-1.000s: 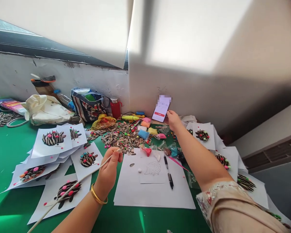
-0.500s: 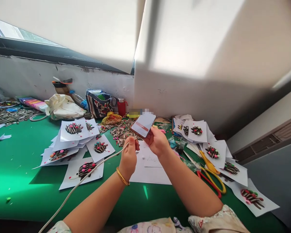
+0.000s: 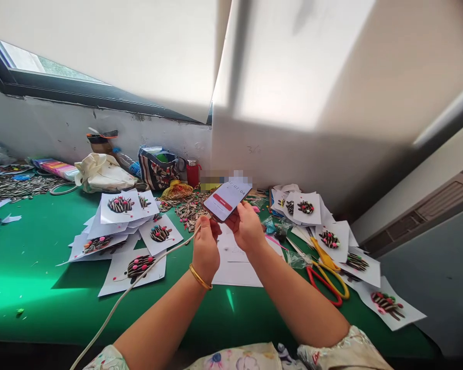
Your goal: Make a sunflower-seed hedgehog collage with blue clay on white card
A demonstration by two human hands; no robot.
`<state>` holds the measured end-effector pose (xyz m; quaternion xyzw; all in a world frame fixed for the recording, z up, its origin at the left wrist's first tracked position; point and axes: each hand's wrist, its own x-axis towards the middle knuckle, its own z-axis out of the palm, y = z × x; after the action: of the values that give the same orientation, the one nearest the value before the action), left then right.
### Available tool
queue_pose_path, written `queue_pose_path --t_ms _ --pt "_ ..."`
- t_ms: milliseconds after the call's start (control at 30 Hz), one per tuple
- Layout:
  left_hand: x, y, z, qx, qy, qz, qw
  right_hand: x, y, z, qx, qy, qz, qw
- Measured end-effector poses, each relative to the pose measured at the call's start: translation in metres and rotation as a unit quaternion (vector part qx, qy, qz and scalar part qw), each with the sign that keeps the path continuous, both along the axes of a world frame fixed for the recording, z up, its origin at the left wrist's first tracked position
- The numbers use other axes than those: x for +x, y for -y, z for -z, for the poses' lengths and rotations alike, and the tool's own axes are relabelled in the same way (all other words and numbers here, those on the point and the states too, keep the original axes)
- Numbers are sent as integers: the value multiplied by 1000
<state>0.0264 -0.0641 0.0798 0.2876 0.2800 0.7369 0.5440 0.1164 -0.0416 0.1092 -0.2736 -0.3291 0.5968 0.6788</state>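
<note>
Nearest the viewer, floral sleeves (image 3: 343, 352) and 2 bare forearms rise over the green table (image 3: 34, 272). A white cable (image 3: 139, 280) runs from the lower left edge up to the left hand (image 3: 206, 246), which wears a gold bangle (image 3: 199, 277); its fingers are curled closed around the cable's end, held at the lower edge of the phone (image 3: 227, 199). The right hand (image 3: 247, 226) grips the phone from below, fingers closed on its near edge, screen tilted up, above the blank paper sheets (image 3: 235, 270).

Left of the hands: overlapping sheets (image 3: 131, 234) bearing seed-and-bead hedgehog figures. Right of the hands: red and yellow scissors (image 3: 330, 277) lying across more such sheets (image 3: 388, 306), with small plastic bags (image 3: 272, 226) just beside the right wrist.

Behind the phone, partly hidden by it: a heap of sunflower seeds (image 3: 189, 208). Farther back, along the wall: a yellow bag (image 3: 176, 189), a red bottle (image 3: 193, 173), a striped bag (image 3: 158, 169), a cream cloth bag (image 3: 102, 173). Far left: more seeds (image 3: 11, 186).
</note>
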Motion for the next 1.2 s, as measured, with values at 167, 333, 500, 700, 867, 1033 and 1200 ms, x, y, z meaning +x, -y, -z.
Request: queue_pose_path --t_ms 167,333,500,700,867,1033,1200 --pt "2 19 -23 68 92 76 991 1 12 -13 110 13 23 994" --pt "4 39 -38 114 87 133 981 1 29 -41 194 -29 23 980" --pt "8 43 -35 92 90 155 979 -5 50 -68 206 -74 -26 975" --pt "10 45 -32 52 59 132 988 -7 46 -65 164 -134 -28 977" --pt "12 44 -29 4 -8 69 998 -9 34 -53 135 -182 -52 973" --pt "15 41 -29 -34 44 66 996 -11 25 -41 114 -181 -36 976" --pt "13 38 -30 -46 83 86 992 -10 18 -32 90 -198 -43 975"
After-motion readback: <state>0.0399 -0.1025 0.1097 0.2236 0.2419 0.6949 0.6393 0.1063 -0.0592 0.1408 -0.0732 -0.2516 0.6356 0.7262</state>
